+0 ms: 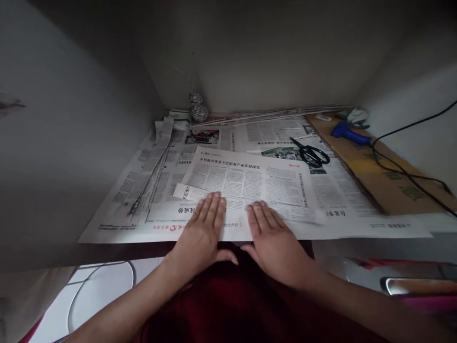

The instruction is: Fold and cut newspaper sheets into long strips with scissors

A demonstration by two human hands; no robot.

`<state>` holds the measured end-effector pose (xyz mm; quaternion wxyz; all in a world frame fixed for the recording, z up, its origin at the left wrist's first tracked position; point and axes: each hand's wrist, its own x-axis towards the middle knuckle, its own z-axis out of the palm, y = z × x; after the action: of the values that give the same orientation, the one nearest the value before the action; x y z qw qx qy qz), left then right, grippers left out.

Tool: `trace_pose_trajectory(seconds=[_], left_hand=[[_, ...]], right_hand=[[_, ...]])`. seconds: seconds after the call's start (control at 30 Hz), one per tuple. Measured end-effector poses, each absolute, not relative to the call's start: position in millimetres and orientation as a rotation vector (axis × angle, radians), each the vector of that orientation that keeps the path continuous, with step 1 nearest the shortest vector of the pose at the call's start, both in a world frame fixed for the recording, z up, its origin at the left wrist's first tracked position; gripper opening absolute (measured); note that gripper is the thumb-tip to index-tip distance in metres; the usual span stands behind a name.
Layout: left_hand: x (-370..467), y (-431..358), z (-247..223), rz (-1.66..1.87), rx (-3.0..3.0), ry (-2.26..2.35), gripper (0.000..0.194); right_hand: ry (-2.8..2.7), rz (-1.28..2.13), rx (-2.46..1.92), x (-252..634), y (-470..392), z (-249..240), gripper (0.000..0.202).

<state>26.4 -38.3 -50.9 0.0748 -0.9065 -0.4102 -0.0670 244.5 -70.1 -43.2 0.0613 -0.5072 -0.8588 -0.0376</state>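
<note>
A newspaper sheet (246,176) lies flat near the front edge, with a narrow folded paper strip (194,192) along its lower side. My left hand (205,228) rests palm down, its fingers stretched over the strip and its thumb out to the side. Beside it, my right hand (269,233) lies flat in the same way, fingertips at the sheet's lower part. Neither hand grips anything. Further back on the right are black-handled scissors (311,153), their blades pointing away to the left.
More newspaper (342,190) covers the work surface. On the right lies a cardboard piece (374,176) with a blue glue gun (352,135) and its black cord (400,171). Cut paper strips (157,166) are at the left. A small coiled paper figure (198,107) stands by the back wall.
</note>
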Motion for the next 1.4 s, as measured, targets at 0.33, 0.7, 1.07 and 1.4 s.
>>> trace_pose_trajectory(seconds=[0.33,0.7,1.07,1.4], left_hand=[[-20,-30,-36,-0.204,-2.741,-1.288,0.108],[-49,-28,-39,-0.161,-2.493,-1.432,0.109],[-14,-28,-48,-0.318,-2.569,-1.416,0.107],[46,-31,-51,-0.312,-3.040,-1.037,0.103]], right_hand=[[-2.641,-0.167,-1.474,266,-74,-56,0.089],[-2.427,-0.589,-1.699,367,-114,-67,0.082],[-2.477,-0.371,-1.739,348,-110,-53,0.091],[-2.625,0.011,-1.432,303,-78,-50,0.081]])
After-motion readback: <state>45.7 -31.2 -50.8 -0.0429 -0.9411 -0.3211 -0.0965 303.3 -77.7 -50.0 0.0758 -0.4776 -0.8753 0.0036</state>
